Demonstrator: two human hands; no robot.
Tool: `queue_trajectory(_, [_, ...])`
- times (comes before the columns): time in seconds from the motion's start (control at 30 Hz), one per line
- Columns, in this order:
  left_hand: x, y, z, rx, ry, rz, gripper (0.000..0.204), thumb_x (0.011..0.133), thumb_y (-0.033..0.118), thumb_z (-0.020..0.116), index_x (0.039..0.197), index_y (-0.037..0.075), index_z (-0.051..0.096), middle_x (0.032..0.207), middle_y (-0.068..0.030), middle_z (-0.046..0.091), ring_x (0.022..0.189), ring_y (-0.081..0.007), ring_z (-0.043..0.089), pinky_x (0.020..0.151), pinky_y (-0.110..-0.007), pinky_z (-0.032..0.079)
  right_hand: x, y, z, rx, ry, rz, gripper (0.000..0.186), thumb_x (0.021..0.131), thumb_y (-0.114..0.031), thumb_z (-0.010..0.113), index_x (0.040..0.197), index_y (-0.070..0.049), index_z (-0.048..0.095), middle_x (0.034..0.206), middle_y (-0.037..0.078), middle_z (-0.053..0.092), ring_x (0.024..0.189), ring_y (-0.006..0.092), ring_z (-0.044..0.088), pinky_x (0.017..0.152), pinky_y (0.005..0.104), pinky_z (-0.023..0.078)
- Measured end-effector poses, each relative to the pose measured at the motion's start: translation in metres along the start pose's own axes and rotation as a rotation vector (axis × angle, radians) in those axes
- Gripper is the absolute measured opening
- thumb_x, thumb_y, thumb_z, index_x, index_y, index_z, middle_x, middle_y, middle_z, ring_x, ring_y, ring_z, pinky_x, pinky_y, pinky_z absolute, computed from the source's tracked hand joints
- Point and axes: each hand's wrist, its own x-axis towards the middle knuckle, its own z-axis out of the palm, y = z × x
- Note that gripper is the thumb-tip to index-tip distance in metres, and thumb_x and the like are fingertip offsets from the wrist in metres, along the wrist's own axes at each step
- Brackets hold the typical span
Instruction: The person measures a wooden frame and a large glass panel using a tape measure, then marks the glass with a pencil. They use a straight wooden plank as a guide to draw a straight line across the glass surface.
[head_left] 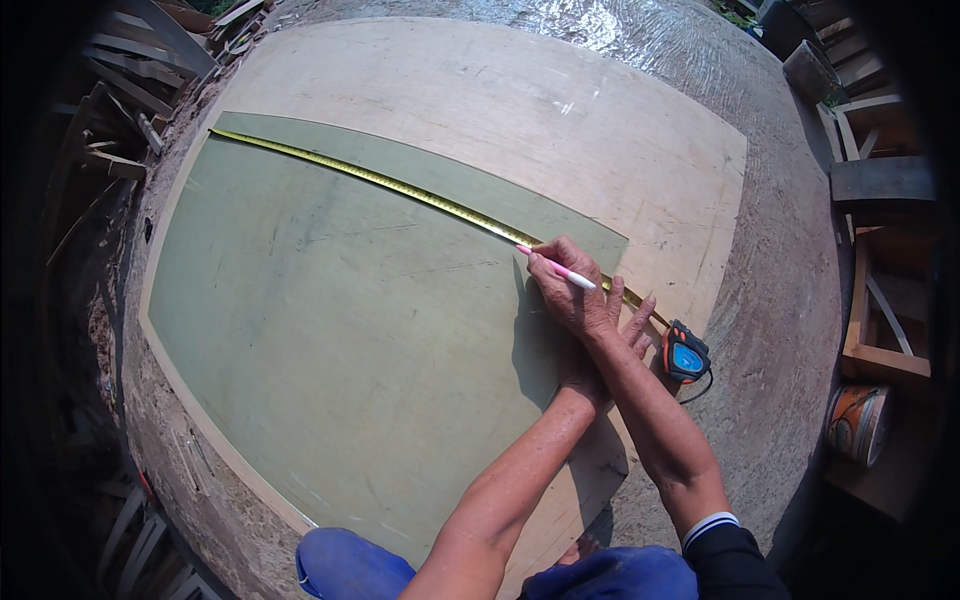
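Observation:
My right hand [575, 300] is closed on a pink-and-white pen [580, 277], its tip at the lower edge of the extended yellow tape [400, 191]. Beneath it, crossing under my right wrist, my left hand [630, 325] has its fingers spread over the tape and board, partly hidden. The black-and-orange tape case [685, 355], with a blue face, lies just right of my left hand. The tape runs diagonally across a green-grey sheet [330, 310] to near its upper left corner. That sheet lies on a larger pale plywood board [500, 90].
Wooden offcuts [135, 65] are piled along the left. Along the right stand wooden frames [860, 300], a round orange tub [858, 423] and a grey bucket [810, 70]. Rough concrete ground [775, 280] surrounds the boards. My blue-clad knees [350, 565] show at the lower edge.

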Motion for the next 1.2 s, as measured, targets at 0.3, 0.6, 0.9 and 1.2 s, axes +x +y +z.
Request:
queue_trajectory(0.3, [-0.0008,0.001,-0.0016,0.0,-0.018,-0.009,0.064,0.102,0.043,0.046,0.16,0.026,0.027,0.166,-0.0193,0.016,0.152,-0.0426,0.013,0.121,-0.061,0.008,0.0,-0.005,-0.0005,-0.043,-0.032,0.039,0.02,0.093,-0.027,0.067,0.1,-0.009,0.07,0.076,0.01,0.072,0.066,0.0185,0.069,0.062,0.0355,0.054])
queue_trajectory(0.6, [-0.004,-0.0003,-0.0031,0.005,-0.046,-0.019,0.064,0.102,0.043,0.046,0.16,0.024,0.027,0.166,-0.019,0.016,0.152,-0.0427,0.013,0.121,-0.061,0.008,-0.0023,-0.0071,-0.0022,-0.058,-0.003,-0.017,0.017,0.094,-0.023,0.065,0.103,-0.009,0.066,0.082,0.013,0.073,0.071,0.0247,0.072,0.065,0.0366,0.056])
queue_trajectory(0.9, [-0.0011,0.0012,-0.0015,0.0,-0.057,-0.022,0.064,0.101,0.042,0.046,0.16,0.023,0.027,0.166,-0.0187,0.016,0.152,-0.0429,0.013,0.121,-0.061,0.009,-0.0019,-0.0094,-0.0048,-0.08,-0.055,0.067,0.02,0.094,-0.025,0.065,0.105,-0.008,0.067,0.083,0.011,0.073,0.075,0.0207,0.072,0.068,0.0353,0.055])
queue_trajectory(1.2, [-0.0004,-0.002,-0.0027,-0.004,-0.065,-0.02,0.065,0.101,0.041,0.047,0.16,0.022,0.027,0.166,-0.0184,0.017,0.152,-0.0431,0.013,0.121,-0.061,0.009,-0.0014,-0.0077,-0.0056,-0.024,-0.036,-0.011,0.019,0.094,-0.025,0.065,0.103,-0.009,0.066,0.084,0.014,0.073,0.075,0.0265,0.073,0.067,0.0378,0.056])
